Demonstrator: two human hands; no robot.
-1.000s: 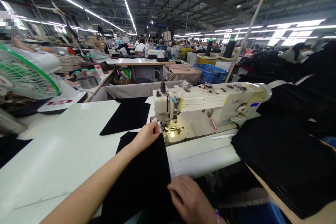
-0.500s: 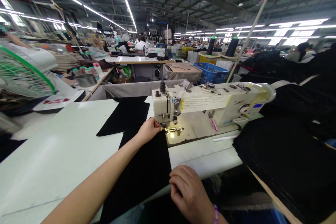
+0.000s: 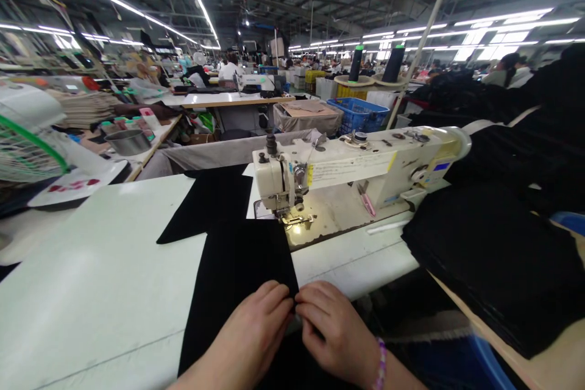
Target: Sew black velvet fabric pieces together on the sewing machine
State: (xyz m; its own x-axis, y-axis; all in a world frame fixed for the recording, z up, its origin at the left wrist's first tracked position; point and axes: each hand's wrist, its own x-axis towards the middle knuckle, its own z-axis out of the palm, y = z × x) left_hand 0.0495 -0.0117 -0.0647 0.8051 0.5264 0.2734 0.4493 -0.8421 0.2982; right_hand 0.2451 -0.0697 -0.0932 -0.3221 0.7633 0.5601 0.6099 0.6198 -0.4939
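A long piece of black fabric (image 3: 237, 268) lies on the white table (image 3: 100, 268), its far end beside the presser foot (image 3: 296, 219) of a cream sewing machine (image 3: 347, 170). My left hand (image 3: 249, 332) and my right hand (image 3: 331, 332) meet at the fabric's near right corner, at the table's front edge. Both have fingers curled, pinching the cloth's edge between them. A beaded bracelet sits on my right wrist.
A second black piece (image 3: 208, 201) lies behind the first. A heap of black fabric (image 3: 493, 256) fills the right side. A green-rimmed fan (image 3: 27, 146) stands at the left. Thread cones (image 3: 393, 64), a blue crate (image 3: 359, 116) and other workstations with people lie beyond.
My left hand has drawn back from the presser foot to the near corner of the fabric, joining my right hand. The view has tilted down slightly.
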